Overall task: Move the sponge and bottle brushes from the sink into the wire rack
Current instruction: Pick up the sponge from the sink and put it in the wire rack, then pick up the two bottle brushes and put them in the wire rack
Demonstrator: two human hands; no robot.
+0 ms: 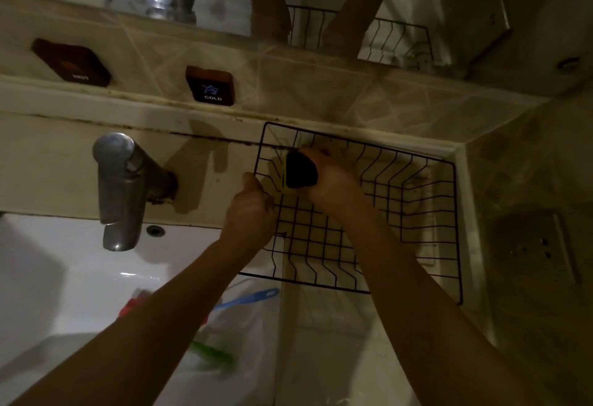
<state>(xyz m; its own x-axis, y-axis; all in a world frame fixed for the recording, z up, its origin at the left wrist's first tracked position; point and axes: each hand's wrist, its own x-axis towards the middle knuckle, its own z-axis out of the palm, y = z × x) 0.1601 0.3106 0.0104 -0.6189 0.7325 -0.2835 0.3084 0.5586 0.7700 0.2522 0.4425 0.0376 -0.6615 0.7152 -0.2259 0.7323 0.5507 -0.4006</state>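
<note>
The sponge (300, 170), dark on its broad face with a yellow-green edge, was clasped in the person's right hand (327, 178), which held it low inside the far left corner of the wire rack (426, 161); whether it already touched the rack's floor I could not tell, as the hand hid the underside. The left hand (248, 210) was clenched on the rack's near-left rim wire, seemingly steadying it. The rack itself sat on the desk (324, 325) in the corner beside the tiled wall, and apart from the sponge it looked to hold nothing. Down in the white sink (48, 277), the bottle brushes lay untouched: a blue handle (247, 299) near the sink's right edge, a green one (211, 351) nearer me, and a red one (133, 304) partly hidden behind the left forearm. The light was dim and the brushes blurred, so I could not swear to their number. By my reckoning the sponge was all but delivered, needing only to be let go, while the brushes, the larger share of the job, were yet to be fetched across.
</note>
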